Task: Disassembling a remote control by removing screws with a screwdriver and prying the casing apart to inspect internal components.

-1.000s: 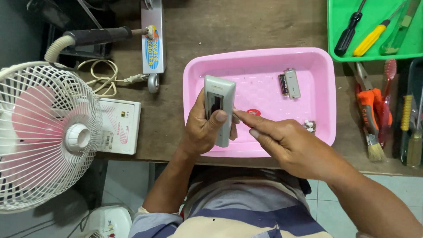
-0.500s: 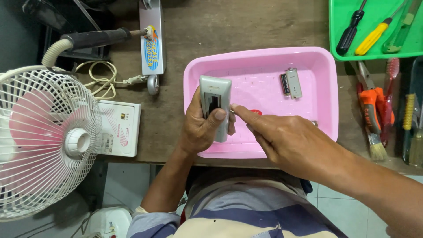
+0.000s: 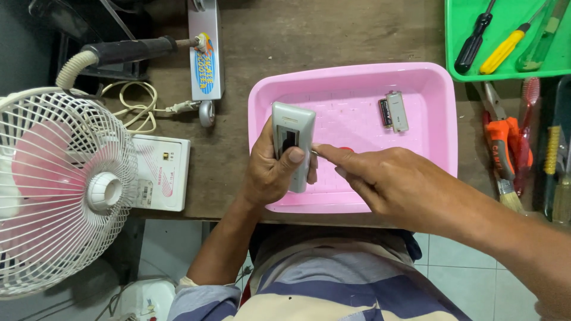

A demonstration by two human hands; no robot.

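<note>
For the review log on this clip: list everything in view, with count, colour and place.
Grey remote-like device: one, grey, held upright over the pink tray.
Pink tray: one, pink, centre of the table.
Batteries: two, dark and silver, side by side in the pink tray.
Green tray: one, green, top right.
Screwdrivers: at least two, black and yellow handles, in the green tray.
Pliers: one, orange grips, right of the pink tray.
Fan: one, white grille, pink blades, left edge.
White box: one, beside the fan.
Wooden table: one, brown.
Left hand: grips the device.
Right hand: forefinger tip at the device's right edge.
</note>
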